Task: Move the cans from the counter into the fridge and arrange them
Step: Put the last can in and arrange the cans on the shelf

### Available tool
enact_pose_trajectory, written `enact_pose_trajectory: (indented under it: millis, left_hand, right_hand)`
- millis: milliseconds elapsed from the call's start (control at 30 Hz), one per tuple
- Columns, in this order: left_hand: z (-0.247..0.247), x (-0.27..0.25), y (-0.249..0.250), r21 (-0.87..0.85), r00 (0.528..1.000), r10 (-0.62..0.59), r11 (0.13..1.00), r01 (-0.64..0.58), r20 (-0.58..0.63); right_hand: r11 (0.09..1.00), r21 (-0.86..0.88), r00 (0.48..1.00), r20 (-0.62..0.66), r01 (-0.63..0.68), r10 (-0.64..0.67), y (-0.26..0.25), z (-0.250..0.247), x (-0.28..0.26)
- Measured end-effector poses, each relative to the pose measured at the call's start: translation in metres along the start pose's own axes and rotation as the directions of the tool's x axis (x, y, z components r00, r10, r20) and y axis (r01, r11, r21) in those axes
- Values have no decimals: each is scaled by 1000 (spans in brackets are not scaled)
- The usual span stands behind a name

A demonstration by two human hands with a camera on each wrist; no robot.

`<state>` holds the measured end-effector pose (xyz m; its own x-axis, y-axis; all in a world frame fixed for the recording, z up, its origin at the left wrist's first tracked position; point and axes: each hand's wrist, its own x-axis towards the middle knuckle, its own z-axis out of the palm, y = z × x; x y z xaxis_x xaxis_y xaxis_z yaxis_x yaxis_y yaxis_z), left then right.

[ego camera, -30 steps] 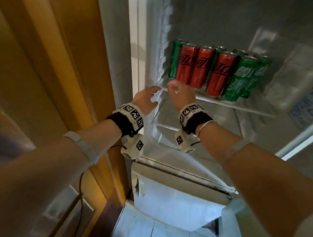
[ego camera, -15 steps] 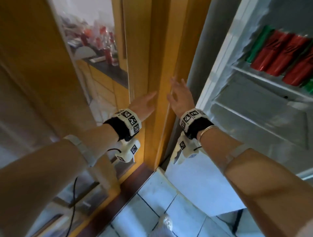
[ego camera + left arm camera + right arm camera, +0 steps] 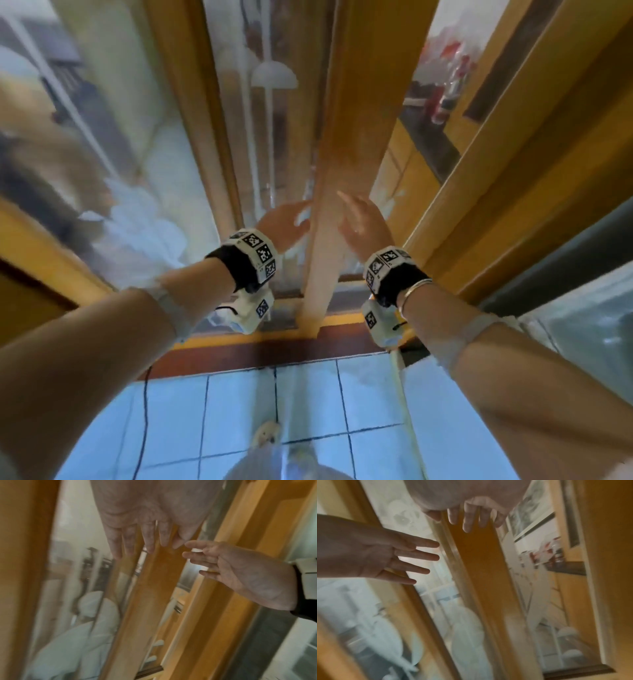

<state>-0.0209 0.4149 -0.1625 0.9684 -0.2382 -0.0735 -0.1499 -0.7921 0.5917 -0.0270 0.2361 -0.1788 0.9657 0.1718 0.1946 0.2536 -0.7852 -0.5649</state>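
Home kitchen — counter (image 3: pixel 432 137), tiled floor (image 3: pixel 308 394)

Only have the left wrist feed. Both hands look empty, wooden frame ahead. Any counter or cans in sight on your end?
Observer: Head view shows a dark counter through the glass, right of the wooden post. Blurred red items stand on it; I cannot tell if they are cans.
Operator: What's underfoot?
Observer: A pale tiled floor, with a thin dark cable running over it on the left.
Operator: Anything on the right arm that might snag?
Observer: A thin metal bangle sits just behind the black wrist strap of the right hand.
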Motion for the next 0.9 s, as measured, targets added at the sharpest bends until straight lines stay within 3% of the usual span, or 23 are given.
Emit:
enact_pose_trajectory:
  millis: [167,267,433,700,800,900]
  left_hand:
    - [-20,-61,-62,-23,961,-233,972,232,-149]
    - [-35,-103,-102,-8,920,-333,941,339,-205]
    - [-71,-186,-168,-102,815,-507,860,500,-281]
    - [-135,-344,-271,-270,572,-724,682,680,-387]
    - [-153,-421,-314,-349,393,-811,553,756,-433]
    - [-162,-495,-355,-448,272,-849,481,754,-453]
  right_hand:
    - [989,28,978,152,143,-146,-58,57,10]
    - [972,71,932,277,223,-234,-96,95,6]
    - [914,124,835,373,386,-404,-180,165,0]
    - [781,222,601,528,583,-599,-359,281,-48]
    - [727,275,502,570,629,-650,-431,338,-84]
    - [642,364,390,563,675,-729,-498,382,-121]
